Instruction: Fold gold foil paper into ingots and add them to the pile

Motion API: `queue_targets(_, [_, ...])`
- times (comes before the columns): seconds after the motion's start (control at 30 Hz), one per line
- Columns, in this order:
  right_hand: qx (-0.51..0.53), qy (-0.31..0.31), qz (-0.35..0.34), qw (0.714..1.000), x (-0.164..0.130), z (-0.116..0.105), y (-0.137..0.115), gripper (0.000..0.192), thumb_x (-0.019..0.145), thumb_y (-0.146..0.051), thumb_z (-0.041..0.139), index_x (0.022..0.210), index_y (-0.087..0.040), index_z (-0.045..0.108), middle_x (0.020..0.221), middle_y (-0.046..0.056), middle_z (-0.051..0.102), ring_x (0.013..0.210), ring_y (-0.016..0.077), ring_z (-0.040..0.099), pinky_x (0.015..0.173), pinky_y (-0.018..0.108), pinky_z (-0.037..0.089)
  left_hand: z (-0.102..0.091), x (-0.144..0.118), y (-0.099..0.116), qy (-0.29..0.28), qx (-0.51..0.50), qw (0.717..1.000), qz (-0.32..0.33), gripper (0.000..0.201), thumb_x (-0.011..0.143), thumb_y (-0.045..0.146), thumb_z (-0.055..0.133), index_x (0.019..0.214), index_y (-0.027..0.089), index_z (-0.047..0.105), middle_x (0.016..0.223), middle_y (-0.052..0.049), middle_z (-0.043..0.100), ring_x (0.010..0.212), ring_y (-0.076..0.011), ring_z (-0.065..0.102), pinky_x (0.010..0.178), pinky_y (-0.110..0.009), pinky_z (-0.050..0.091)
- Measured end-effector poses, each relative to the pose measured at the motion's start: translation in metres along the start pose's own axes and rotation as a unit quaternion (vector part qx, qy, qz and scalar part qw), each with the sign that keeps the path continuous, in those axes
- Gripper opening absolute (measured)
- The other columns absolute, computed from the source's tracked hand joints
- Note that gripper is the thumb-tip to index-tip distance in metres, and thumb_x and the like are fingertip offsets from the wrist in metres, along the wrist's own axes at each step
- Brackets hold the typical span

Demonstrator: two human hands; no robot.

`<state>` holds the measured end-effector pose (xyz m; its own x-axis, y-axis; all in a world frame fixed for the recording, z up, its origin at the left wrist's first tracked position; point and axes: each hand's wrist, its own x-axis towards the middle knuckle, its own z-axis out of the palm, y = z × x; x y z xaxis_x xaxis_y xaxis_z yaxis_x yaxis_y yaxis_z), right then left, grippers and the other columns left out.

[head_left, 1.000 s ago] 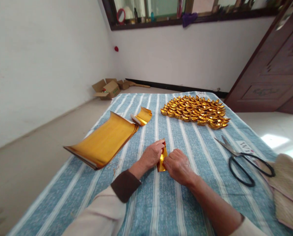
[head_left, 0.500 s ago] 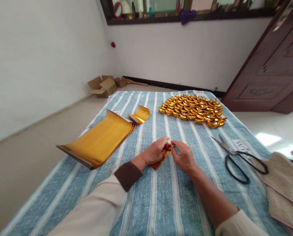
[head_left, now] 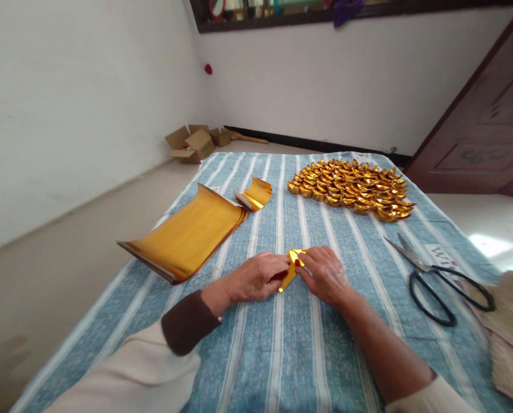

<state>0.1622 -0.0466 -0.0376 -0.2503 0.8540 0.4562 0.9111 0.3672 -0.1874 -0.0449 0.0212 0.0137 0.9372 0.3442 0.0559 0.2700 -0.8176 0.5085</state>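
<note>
My left hand and my right hand meet over the blue striped cloth and both pinch a small folded piece of gold foil paper. The paper sticks up between my fingertips, partly hidden by them. A stack of flat gold foil sheets lies to the left of my left hand, with a curled gold sheet beyond it. Farther back, many folded gold paper ingots lie packed together in a patch.
Black-handled scissors lie on the cloth at the right, next to a woven mat. Open cardboard boxes sit on the floor by the far wall. A dark wooden door stands at the right.
My hands have turned the gold paper from a flat strip pressed on the cloth to a smaller folded piece raised between my fingertips. The view has shifted slightly.
</note>
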Motion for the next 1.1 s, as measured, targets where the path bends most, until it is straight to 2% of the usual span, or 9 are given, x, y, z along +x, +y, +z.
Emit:
queue_targets(0.13, [0.009,-0.040,-0.020,0.999,-0.002,-0.009,-0.005,0.026,0.091,-0.043,0.060,0.099,-0.019,0.066,0.096,0.009,0.064,0.094,0.0240,0.056,0.084,0.037,0.040,-0.003,-0.021,0.004,0.006,-0.001,1.000,0.001,0.022,0.081,0.012,0.059,0.100,0.022,0.061,0.116,-0.005,0.067,0.116,-0.0227,0.059,0.106,-0.040,0.039])
queue_targets(0.27, [0.007,-0.059,-0.040,0.997,-0.003,-0.013,-0.006,0.038,0.085,-0.052,0.066,0.108,-0.021,0.065,0.102,0.010,0.063,0.100,0.0259,0.055,0.085,0.039,0.041,-0.001,-0.025,0.000,0.016,-0.029,0.999,-0.004,0.025,0.078,0.013,0.063,0.102,0.023,0.062,0.121,-0.005,0.066,0.120,-0.0228,0.057,0.109,-0.041,0.037])
queue_targets(0.53, [-0.054,-0.067,-0.041,0.995,0.000,-0.009,-0.010,0.026,0.090,-0.046,0.063,0.098,-0.021,0.067,0.099,0.010,0.063,0.100,0.0247,0.056,0.082,0.036,0.043,0.004,-0.022,-0.006,0.046,-0.031,0.998,0.011,0.018,0.081,0.013,0.064,0.097,0.019,0.064,0.121,-0.008,0.067,0.117,-0.0235,0.060,0.102,-0.042,0.042])
queue_targets(0.63, [-0.065,-0.060,-0.041,0.995,0.000,-0.009,-0.010,0.025,0.091,-0.045,0.061,0.094,-0.021,0.067,0.098,0.010,0.063,0.098,0.0233,0.056,0.081,0.034,0.043,0.008,-0.024,-0.008,0.062,-0.015,0.998,0.016,0.022,0.079,0.013,0.066,0.101,0.018,0.064,0.123,-0.010,0.067,0.116,-0.0237,0.061,0.102,-0.042,0.043])
queue_targets(0.73, [-0.075,-0.059,-0.044,0.994,0.000,-0.008,-0.010,0.024,0.095,-0.042,0.057,0.091,-0.021,0.067,0.096,0.010,0.063,0.097,0.0229,0.056,0.080,0.034,0.043,0.015,-0.024,-0.010,0.083,0.003,0.996,0.018,0.025,0.079,0.015,0.068,0.103,0.017,0.065,0.123,-0.011,0.067,0.114,-0.0246,0.062,0.101,-0.044,0.044])
queue_targets(0.87, [-0.089,-0.052,-0.041,0.994,-0.001,-0.007,-0.012,0.023,0.096,-0.041,0.054,0.092,-0.021,0.066,0.096,0.010,0.062,0.097,0.0233,0.056,0.078,0.034,0.043,0.024,-0.021,-0.012,0.131,0.020,0.991,0.018,0.015,0.087,0.017,0.060,0.099,0.016,0.068,0.113,-0.010,0.070,0.109,-0.0229,0.063,0.099,-0.043,0.047])
queue_targets(1.1, [-0.061,-0.033,-0.038,0.997,-0.003,-0.005,-0.012,0.023,0.090,-0.043,0.064,0.090,-0.020,0.064,0.098,0.010,0.063,0.101,0.0250,0.055,0.081,0.035,0.045,0.029,-0.014,-0.012,0.178,0.011,0.984,0.000,0.017,0.091,0.015,0.053,0.091,0.016,0.070,0.105,-0.008,0.070,0.113,-0.0237,0.058,0.102,-0.046,0.047])
